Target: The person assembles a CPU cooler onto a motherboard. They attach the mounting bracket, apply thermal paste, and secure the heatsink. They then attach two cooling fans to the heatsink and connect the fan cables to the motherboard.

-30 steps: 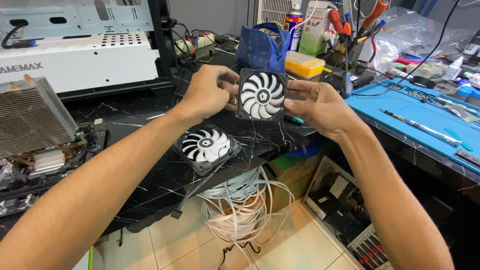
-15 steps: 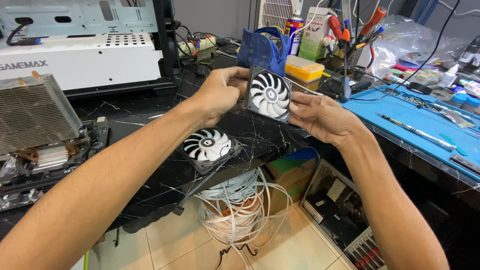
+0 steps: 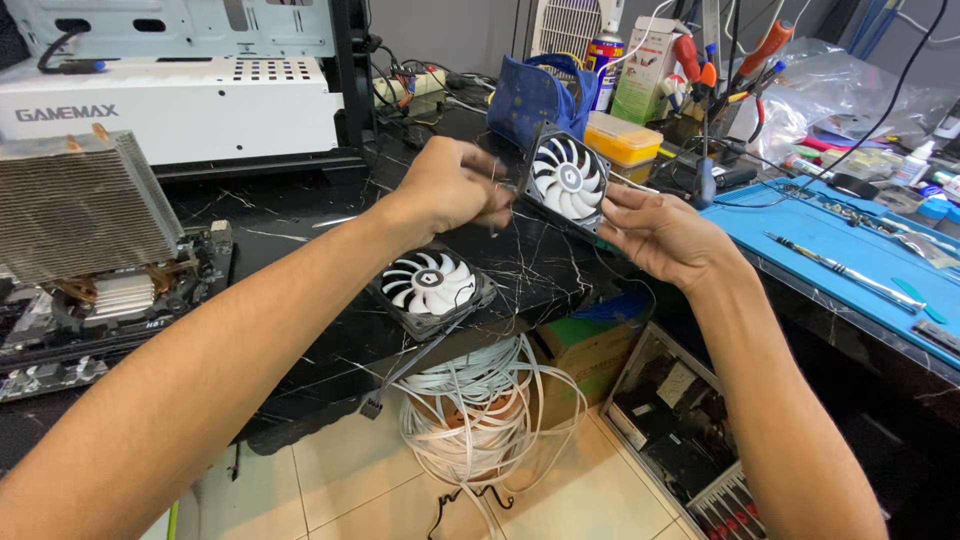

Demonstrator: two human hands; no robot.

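Up high — fan between both hands

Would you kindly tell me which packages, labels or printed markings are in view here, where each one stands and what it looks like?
White computer case: back left on the bench, boxy, grey lettering on its side.
Spray can: back centre, upright cylinder, multicoloured label.
Carton: right of the can, upright, white and green.
Cardboard box: under the bench, brown with green print.
Held fan: between both hands, round dark hub sticker.
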